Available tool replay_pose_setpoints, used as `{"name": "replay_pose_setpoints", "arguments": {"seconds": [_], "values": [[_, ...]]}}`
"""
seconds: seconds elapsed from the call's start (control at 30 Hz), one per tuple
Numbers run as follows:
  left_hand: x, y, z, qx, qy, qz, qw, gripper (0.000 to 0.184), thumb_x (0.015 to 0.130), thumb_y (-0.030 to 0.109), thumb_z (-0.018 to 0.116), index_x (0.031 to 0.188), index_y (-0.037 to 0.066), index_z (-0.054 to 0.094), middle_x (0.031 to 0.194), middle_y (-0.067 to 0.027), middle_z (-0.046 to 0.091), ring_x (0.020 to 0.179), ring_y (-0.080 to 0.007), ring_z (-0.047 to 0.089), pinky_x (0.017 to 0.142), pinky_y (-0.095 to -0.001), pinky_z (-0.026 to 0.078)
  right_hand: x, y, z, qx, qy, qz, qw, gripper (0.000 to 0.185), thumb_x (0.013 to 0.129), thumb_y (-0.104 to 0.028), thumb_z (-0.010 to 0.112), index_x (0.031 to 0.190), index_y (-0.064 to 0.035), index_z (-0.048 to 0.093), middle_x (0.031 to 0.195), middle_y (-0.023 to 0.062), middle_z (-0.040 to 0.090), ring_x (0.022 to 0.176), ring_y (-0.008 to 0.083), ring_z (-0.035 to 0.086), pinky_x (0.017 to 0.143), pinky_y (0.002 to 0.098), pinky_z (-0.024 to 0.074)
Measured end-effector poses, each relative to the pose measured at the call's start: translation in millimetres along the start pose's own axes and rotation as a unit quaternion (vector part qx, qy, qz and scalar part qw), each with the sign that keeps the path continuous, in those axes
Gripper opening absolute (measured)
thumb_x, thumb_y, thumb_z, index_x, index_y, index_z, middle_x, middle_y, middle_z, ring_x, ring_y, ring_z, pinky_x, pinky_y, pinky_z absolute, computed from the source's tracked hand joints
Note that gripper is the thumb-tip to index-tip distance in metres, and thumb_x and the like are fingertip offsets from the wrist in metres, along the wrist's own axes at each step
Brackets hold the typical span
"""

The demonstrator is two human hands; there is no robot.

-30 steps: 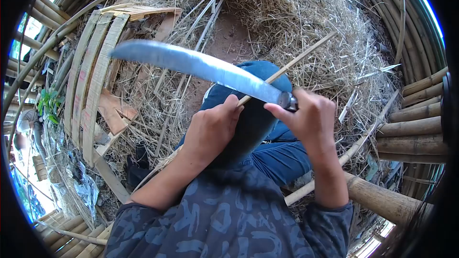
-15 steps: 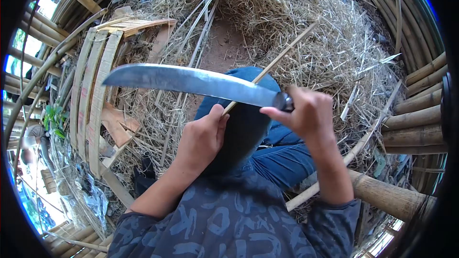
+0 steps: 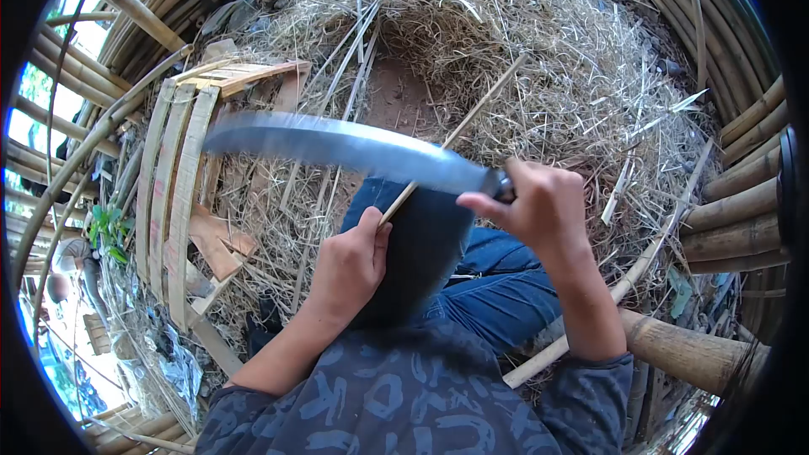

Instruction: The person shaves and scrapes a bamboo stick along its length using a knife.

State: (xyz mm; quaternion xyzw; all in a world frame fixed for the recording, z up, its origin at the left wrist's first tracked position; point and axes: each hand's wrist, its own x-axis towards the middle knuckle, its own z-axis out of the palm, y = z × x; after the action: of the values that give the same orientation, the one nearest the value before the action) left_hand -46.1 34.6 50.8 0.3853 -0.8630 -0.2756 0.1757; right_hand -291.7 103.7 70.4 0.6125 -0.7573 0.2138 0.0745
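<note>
My left hand (image 3: 347, 271) is closed around the near end of a thin bamboo strip (image 3: 482, 104), which slants up and away to the right over my knee. In my right hand (image 3: 548, 202) is a machete (image 3: 354, 145), gripped by its dark handle. Its long curved blade points left and lies across the strip, slightly smeared by motion. Blade and strip cross just above my raised knee (image 3: 413, 244), in blue jeans with a dark patch over it. Whether the edge bites into the strip, I cannot tell.
Dry shavings (image 3: 556, 101) cover the ground ahead. A slatted wooden crate (image 3: 177, 194) stands on the left. Bamboo poles (image 3: 733, 227) wall in the right side, and a thick bamboo pole (image 3: 691, 350) lies close by my right elbow. Another person (image 3: 74, 257) appears at the far left.
My left hand has drawn back toward me and a little left, and the bamboo strip has slid with it under the blade. My right hand with the machete has stayed nearly in place.
</note>
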Motion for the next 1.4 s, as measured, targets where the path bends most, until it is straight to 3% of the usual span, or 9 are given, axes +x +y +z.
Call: {"name": "replay_pose_setpoints", "arguments": {"seconds": [0.1, 0.23, 0.37, 0.67, 0.77, 0.83, 1.07, 1.17, 1.4], "values": [[-3, -5, -2, 0.015, 0.019, 0.014, 1.0, 0.012, 0.093, 0.012, 0.055, 0.089, 0.004, 0.047, 0.058, -0.02, 0.055, 0.055, -0.0418, 0.057, 0.047, -0.0497, 0.042, 8, 10, 9, -0.011, -0.036, -0.056, 0.998, 0.074, 0.073, -0.08, 0.052, 0.059, -0.0076, 0.056, 0.051, 0.006, 0.057, 0.043, 0.0185, 0.057, 0.043, 0.0324, 0.0462], [-3, 0, -9, 0.017, 0.041, 0.004, 0.999, 0.012, 0.094, 0.012, 0.054, 0.089, 0.003, 0.047, 0.057, -0.0201, 0.055, 0.054, -0.0419, 0.056, 0.047, -0.0498, 0.042, 20, 59, 5, 0.105, -0.028, 0.167, 0.98, 0.073, 0.077, -0.077, 0.051, 0.061, -0.007, 0.059, 0.05, 0.0025, 0.056, 0.041, 0.0144, 0.054, 0.04, 0.03, 0.0427], [-3, 1, -10, 0.016, 0.021, -0.006, 1.0, 0.011, 0.095, 0.012, 0.051, 0.092, 0.001, 0.051, 0.063, -0.0244, 0.055, 0.06, -0.0441, 0.057, 0.05, -0.0504, 0.04, 4, 68, 5, 0.106, 0.018, 0.165, 0.98, 0.067, 0.082, -0.072, 0.053, 0.06, -0.0078, 0.058, 0.048, 0.0028, 0.054, 0.04, 0.0152, 0.053, 0.038, 0.0289, 0.0404], [-5, -6, -8, 0.018, 0.021, 0.0, 1.0, 0.01, 0.094, 0.01, 0.051, 0.094, 0.001, 0.051, 0.061, -0.0238, 0.054, 0.06, -0.044, 0.057, 0.049, -0.0494, 0.041, 10, -4, 11, -0.003, 0.014, -0.078, 0.997, 0.071, 0.074, -0.078, 0.054, 0.057, -0.0081, 0.051, 0.047, 0.0054, 0.053, 0.043, 0.0218, 0.059, 0.041, 0.0339, 0.0462], [-8, -2, -10, 0.02, 0.04, -0.002, 0.999, 0.01, 0.094, 0.011, 0.052, 0.091, 0.002, 0.049, 0.059, -0.0217, 0.054, 0.058, -0.0427, 0.057, 0.048, -0.0494, 0.041, 26, 33, 12, 0.064, -0.016, 0.086, 0.994, 0.054, 0.075, -0.063, 0.068, 0.069, -0.0099, 0.065, 0.054, 0.002, 0.061, 0.042, 0.0111, 0.054, 0.04, 0.0272, 0.0438], [-12, -3, -11, 0.018, 0.059, -0.003, 0.998, 0.012, 0.094, 0.013, 0.053, 0.088, 0.004, 0.047, 0.057, -0.02, 0.054, 0.055, -0.0416, 0.057, 0.047, -0.0498, 0.042, 32, 56, -9, 0.123, -0.036, 0.221, 0.967, 0.054, 0.085, -0.059, 0.06, 0.069, -0.0078, 0.065, 0.052, -0.0006, 0.057, 0.04, 0.0081, 0.047, 0.036, 0.023, 0.0343], [-4, -2, -8, 0.014, 0.03, 0.033, 0.999, 0.014, 0.094, 0.015, 0.054, 0.087, 0.005, 0.048, 0.056, -0.0195, 0.054, 0.056, -0.0412, 0.058, 0.047, -0.0486, 0.043, -36, 104, 22, 0.216, -0.049, 0.275, 0.936, 0.073, 0.083, -0.076, 0.044, 0.057, -0.0087, 0.054, 0.048, -0.001, 0.047, 0.041, 0.009, 0.046, 0.038, 0.0247, 0.0336], [-1, -6, -14, -0.016, 0.025, 0.009, 1.0, 0.016, 0.094, 0.016, 0.054, 0.086, 0.003, 0.05, 0.056, -0.0207, 0.053, 0.057, -0.0422, 0.057, 0.047, -0.0482, 0.041, -88, 87, 44, 0.418, -0.093, 0.378, 0.821, 0.059, 0.092, -0.055, 0.053, 0.06, -0.0048, 0.052, 0.047, 0.0034, 0.051, 0.037, 0.0105, 0.049, 0.036, 0.0258, 0.036], [11, 4, -30, -0.078, -0.034, -0.09, 0.992, 0.025, 0.097, 0.019, 0.052, 0.083, -0.002, 0.053, 0.055, -0.0221, 0.048, 0.05, -0.0405, 0.048, 0.047, -0.0423, 0.036, -164, 48, 95, 0.555, -0.043, 0.549, 0.623, 0.062, 0.094, -0.06, 0.044, 0.063, -0.0066, 0.049, 0.047, 0.0025, 0.046, 0.034, 0.012, 0.044, 0.033, 0.0255, 0.0359]]}}
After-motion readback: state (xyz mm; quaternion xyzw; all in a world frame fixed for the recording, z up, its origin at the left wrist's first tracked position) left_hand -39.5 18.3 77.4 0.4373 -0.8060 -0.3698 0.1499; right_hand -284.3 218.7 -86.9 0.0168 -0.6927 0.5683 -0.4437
